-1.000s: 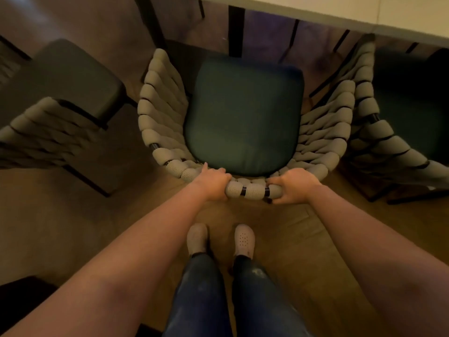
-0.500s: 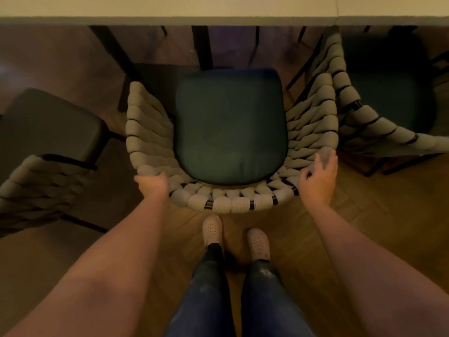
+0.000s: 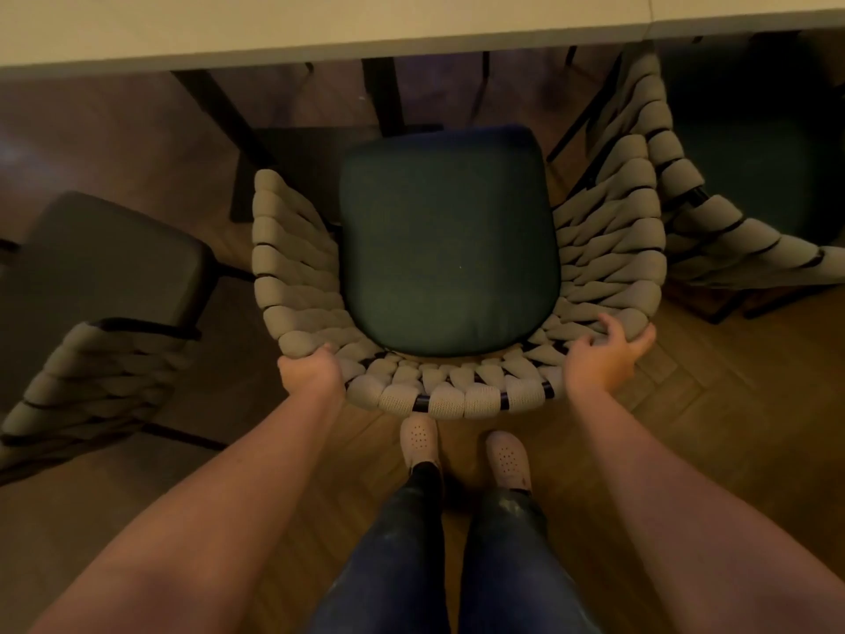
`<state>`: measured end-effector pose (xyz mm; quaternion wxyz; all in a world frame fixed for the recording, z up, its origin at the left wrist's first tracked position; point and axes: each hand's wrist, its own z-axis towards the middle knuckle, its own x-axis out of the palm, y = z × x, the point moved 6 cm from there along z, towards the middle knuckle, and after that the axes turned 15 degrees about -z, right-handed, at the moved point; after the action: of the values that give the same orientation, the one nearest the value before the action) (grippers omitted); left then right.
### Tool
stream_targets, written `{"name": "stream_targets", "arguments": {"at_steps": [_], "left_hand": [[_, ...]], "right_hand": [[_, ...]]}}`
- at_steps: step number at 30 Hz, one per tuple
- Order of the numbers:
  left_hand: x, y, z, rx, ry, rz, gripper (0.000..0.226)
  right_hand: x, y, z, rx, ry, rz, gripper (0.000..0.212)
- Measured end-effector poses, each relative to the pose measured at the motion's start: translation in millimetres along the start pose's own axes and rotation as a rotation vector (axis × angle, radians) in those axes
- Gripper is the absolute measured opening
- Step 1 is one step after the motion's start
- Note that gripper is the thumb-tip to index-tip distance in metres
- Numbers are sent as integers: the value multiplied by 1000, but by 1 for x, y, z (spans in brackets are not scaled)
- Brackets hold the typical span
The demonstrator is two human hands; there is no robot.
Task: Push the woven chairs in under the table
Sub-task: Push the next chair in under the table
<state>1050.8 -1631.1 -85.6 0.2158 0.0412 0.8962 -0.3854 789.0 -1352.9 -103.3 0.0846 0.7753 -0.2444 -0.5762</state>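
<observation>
— Wood floor (image 3: 137, 519) is seen all round, with the table (image 3: 320, 29) edge laid across 12 o'clock. What is being handled?

— The chair (image 3: 448, 249) at centre, viewed from above. Its front is turned to 12 o'clock, toward the table, and its woven back is kept at 6 o'clock, nearest the person. Most of the seat is judged not yet under the table.

— And the others?

— A left chair (image 3: 91, 313) is set at 9 o'clock, angled and apart from the table. A right chair (image 3: 731, 199) is found at 2 o'clock, just beside the centre one.

— How is the chair held?

— The back rim is gripped at both corners. It is taken by the left hand (image 3: 311, 372) at the chair's 7 o'clock, fingers curled over the weave, and by the right hand (image 3: 603, 359) at 5 o'clock, fingers draped over the rim with the thumb outside. The hands are set wide apart and about equally near.

— Which way should it be sent?

— Straight to 12 o'clock, along the back-to-front line. An even push from both hands is called for. Otherwise the chair could be swung against the right chair or a table leg (image 3: 384, 93).
</observation>
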Motion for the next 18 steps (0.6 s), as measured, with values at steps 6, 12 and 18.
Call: {"name": "stream_targets", "arguments": {"at_steps": [6,12,18], "left_hand": [[1,-19,2,35,25,66,58],[14,-61,21,139,87,134,58],[36,-95,53,201,225,216,59]], "right_hand": [[1,3,0,14,8,84,21],[16,24,-10,58,15,134,25],[34,50,-17,74,-3,137,29]]}}
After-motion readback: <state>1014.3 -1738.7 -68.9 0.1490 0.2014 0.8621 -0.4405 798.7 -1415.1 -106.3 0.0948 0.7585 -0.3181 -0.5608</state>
